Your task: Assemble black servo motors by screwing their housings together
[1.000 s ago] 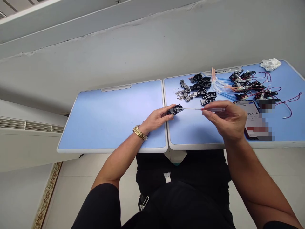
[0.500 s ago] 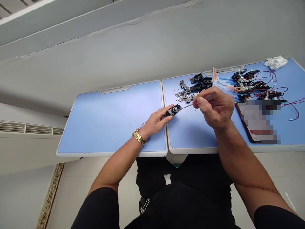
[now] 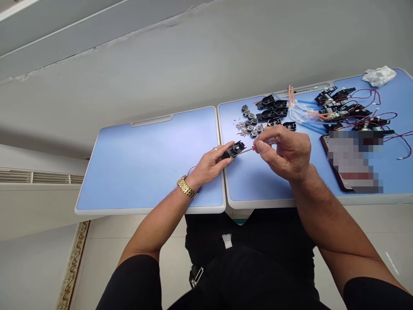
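A left hand (image 3: pixel 209 165) grips a black plastic housing (image 3: pixel 234 150) with a round metal-ringed wheel, just above the seam between two panels of a white-rimmed blue desk (image 3: pixel 145 210); a gold link watch (image 3: pixel 186 187) circles the wrist. The right hand (image 3: pixel 284 153) pinches a slim steel screwdriver (image 3: pixel 248 150) with a clear handle, its tip at the housing. Beyond lie about eight ring-shaped steel bearings (image 3: pixel 251 116), a small heap of tiny screws (image 3: pixel 241 128) and several more black housings (image 3: pixel 267 101).
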A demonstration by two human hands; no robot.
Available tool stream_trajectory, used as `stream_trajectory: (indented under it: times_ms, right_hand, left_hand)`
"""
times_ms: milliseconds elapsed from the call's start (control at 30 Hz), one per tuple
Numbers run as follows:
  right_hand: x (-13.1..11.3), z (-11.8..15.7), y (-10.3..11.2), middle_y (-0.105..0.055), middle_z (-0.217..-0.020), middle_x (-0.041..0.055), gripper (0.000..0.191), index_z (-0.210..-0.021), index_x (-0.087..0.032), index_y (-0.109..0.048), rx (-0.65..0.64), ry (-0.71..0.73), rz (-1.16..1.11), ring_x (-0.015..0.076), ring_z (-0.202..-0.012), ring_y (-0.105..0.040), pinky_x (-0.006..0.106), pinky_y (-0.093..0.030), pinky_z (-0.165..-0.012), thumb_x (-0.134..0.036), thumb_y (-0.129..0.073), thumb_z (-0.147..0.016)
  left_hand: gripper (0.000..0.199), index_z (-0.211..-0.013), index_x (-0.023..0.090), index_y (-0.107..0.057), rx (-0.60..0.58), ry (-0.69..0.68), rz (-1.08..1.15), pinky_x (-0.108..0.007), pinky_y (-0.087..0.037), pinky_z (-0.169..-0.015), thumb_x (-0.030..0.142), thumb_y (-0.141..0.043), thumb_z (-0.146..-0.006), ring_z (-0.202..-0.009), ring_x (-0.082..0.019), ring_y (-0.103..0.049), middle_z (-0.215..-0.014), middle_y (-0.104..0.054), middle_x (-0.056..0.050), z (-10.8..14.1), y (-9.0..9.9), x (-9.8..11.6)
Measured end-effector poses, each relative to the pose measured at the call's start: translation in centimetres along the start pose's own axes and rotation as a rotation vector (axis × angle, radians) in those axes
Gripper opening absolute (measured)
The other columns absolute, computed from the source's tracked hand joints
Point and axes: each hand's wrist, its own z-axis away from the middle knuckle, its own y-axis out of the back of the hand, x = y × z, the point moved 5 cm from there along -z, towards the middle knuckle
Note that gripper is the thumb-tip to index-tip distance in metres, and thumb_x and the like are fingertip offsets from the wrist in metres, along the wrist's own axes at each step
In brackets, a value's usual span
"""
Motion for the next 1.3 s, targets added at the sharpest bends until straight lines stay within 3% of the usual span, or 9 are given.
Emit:
stream_trajectory:
  times_ms: [167, 300, 467, 667, 900, 1133, 1300]
  right_hand:
    - [0.0, 0.1, -0.2, -0.074, -0.074, -0.0031, 0.01, -0.089, -0.032, -0.07, -0.014, -0.032, 0.035, 0.0166, -0.06, -0.065, 0.035, -0.054, -0.057, -0.029, -0.067, -0.098]
    - [-0.8, -0.2, 0.1, -0.082, -0.086, -0.0026, 0.01, -0.098, -0.032, -0.072, -0.041, 0.069, 0.089, 0.0161, -0.064, -0.071, 0.033, -0.055, -0.059, -0.024, -0.068, -0.1]
    - [-2.7, -1.3, 0.4, -0.079, -0.085, -0.001, 0.012, -0.1, -0.03, -0.071, -0.281, 0.142, 0.253, 0.0182, -0.069, -0.07, 0.034, -0.055, -0.068, -0.032, -0.064, -0.11]
    - [-6.0, -1.9, 0.3, -0.074, -0.091, 0.006, 0.02, -0.103, -0.023, -0.066, -0.556, 0.184, 0.389, 0.0216, -0.078, -0.066, 0.036, -0.047, -0.073, -0.021, -0.049, -0.114]
    - [-6.6, -2.8, 0.0, -0.068, -0.076, 0.0036, 0.026, -0.099, -0.024, -0.065, -0.651, 0.07, 0.623, 0.0224, -0.067, -0.061, 0.036, -0.037, -0.067, -0.036, -0.049, -0.115]
    - [-7.4, -4.2, -0.8, -0.066, -0.069, 0.0077, 0.046, -0.088, -0.024, -0.068, -0.688, -0.107, 0.961, 0.025, -0.065, -0.059, 0.039, -0.023, -0.064, -0.056, -0.048, -0.114]
    - [-7.5, -4.6, -1.2, -0.077, -0.093, 0.01, 0.03, -0.104, -0.024, -0.072, -0.771, -0.052, 0.728, 0.0269, -0.084, -0.068, 0.038, -0.037, -0.072, -0.039, -0.048, -0.112]
  left_hand:
    - [0.058, -0.167, 0.032, -0.06, -0.001, 0.008, 0.006, -0.041, -0.064, -0.096, 0.053, -0.065, -0.113, -0.101, -0.023, -0.074, -0.123, -0.077, -0.009, 0.0, -0.1, -0.1]
    - [0.058, -0.167, 0.032, -0.06, -0.009, 0.001, 0.013, -0.041, -0.063, -0.096, 0.054, -0.064, -0.113, -0.102, -0.023, -0.074, -0.125, -0.076, -0.009, 0.0, -0.2, -0.4]
    - [0.059, -0.167, 0.03, -0.059, -0.01, -0.04, -0.015, -0.04, -0.061, -0.095, 0.055, -0.063, -0.114, -0.1, -0.022, -0.072, -0.125, -0.078, -0.009, -0.1, -0.2, -0.5]
    - [0.058, -0.167, 0.028, -0.06, -0.018, -0.069, -0.017, -0.041, -0.058, -0.104, 0.053, -0.06, -0.115, -0.113, -0.025, -0.071, -0.133, -0.078, -0.011, -0.3, -0.5, -0.5]
    - [0.059, -0.167, 0.027, -0.061, -0.032, -0.059, 0.03, -0.041, -0.056, -0.104, 0.05, -0.063, -0.113, -0.113, -0.025, -0.071, -0.14, -0.078, -0.012, -0.2, -0.8, -0.6]
    - [0.055, -0.161, 0.024, -0.066, -0.06, -0.016, 0.071, -0.041, -0.056, -0.105, 0.045, -0.066, -0.111, -0.118, -0.027, -0.071, -0.145, -0.076, -0.014, -0.3, -0.8, -0.3]
    - [0.056, -0.163, 0.025, -0.065, -0.065, -0.019, 0.135, -0.045, -0.055, -0.113, 0.044, -0.067, -0.11, -0.129, -0.029, -0.07, -0.148, -0.076, -0.013, -0.4, -0.9, -0.5]
